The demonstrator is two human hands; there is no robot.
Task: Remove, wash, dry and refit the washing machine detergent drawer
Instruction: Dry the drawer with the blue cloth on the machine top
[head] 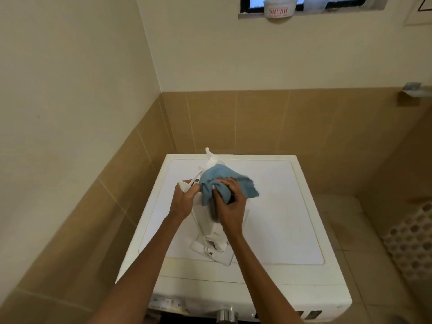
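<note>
The white detergent drawer (211, 232) stands on end on top of the white washing machine (275, 206), its front panel down on the lid. My left hand (184, 198) grips the drawer's upper left edge and holds it upright. My right hand (230, 204) is closed on a blue cloth (219, 181), pressed against the drawer's upper part. The cloth hides much of the drawer's top; a white tab pokes out above it.
The machine sits in a corner with tan wall tiles behind and to the left. Its control knob (225, 315) shows at the bottom edge. A white tub (280, 8) rests on the window sill. A perforated white mat (413, 244) lies on the floor at right.
</note>
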